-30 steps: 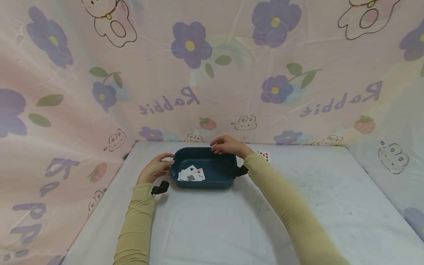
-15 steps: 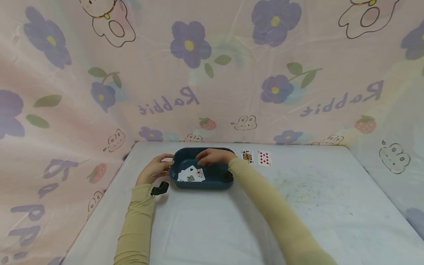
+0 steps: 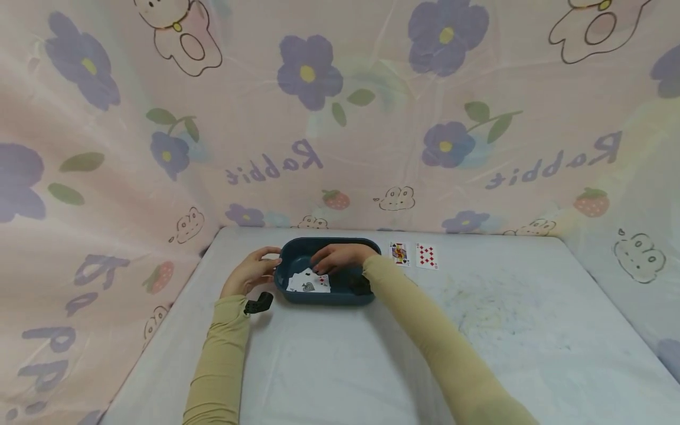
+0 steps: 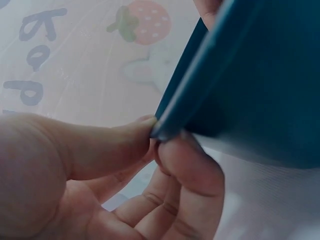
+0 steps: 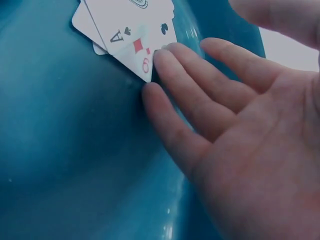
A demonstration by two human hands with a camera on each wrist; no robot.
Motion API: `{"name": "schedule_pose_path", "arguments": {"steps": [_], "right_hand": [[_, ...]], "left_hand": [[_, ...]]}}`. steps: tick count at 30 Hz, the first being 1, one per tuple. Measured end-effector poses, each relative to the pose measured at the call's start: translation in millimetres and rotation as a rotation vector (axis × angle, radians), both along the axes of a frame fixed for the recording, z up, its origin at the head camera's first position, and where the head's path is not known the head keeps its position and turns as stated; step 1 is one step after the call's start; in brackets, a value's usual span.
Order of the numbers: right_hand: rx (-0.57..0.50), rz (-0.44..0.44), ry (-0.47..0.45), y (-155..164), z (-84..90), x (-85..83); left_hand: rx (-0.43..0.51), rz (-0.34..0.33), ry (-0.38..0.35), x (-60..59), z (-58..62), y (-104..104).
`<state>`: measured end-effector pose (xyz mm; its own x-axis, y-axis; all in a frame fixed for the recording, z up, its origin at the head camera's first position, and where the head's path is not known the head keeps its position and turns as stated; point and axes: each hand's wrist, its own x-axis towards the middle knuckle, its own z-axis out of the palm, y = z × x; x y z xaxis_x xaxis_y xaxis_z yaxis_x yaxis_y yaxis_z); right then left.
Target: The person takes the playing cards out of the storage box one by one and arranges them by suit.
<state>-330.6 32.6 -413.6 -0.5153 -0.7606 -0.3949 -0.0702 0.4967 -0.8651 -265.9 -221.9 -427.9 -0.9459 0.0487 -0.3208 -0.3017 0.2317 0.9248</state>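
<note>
A dark blue dish with rounded corners (image 3: 340, 299) stands on the white table. My left hand (image 3: 248, 273) pinches the dish's left rim between thumb and forefinger, as the left wrist view makes plain. Inside, several playing cards (image 3: 307, 282) lie overlapped toward the left. An ace of spades and a red diamond card (image 5: 138, 55) marked 6 or 9 can be read in the right wrist view. My right hand (image 3: 342, 256) reaches into the dish, its fingers (image 5: 187, 92) fairly straight, tips at the cards' edge. Whether they touch the cards is hard to tell.
To the right of the dish, a face card (image 3: 399, 254) and a ten of diamonds (image 3: 427, 256) lie face up side by side. A patterned pink cloth (image 3: 361, 165) hangs behind the table. Black wrist camera mounts (image 3: 259, 303) stick out from the sleeves.
My right hand has come from the dish's far rim down into the dish, up to the cards. The face card beside the dish has come into view. The left hand keeps its hold.
</note>
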Motion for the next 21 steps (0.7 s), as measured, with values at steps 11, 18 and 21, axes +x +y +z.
{"name": "schedule_pose_path", "arguments": {"steps": [11,18,21], "right_hand": [[0.055,0.07,-0.006,-5.0,2.6,2.3],[0.106,0.096,0.038,-4.8,1.2,1.5],[0.129,0.119,0.075,-5.2,4.3,1.7]], "left_hand": [[-0.002,0.009,-0.011,-1.7,0.5,0.4],[-0.008,0.016,-0.014,-1.4,-0.5,0.9],[-0.013,0.014,-0.012,-2.5,-1.1,1.1]]}}
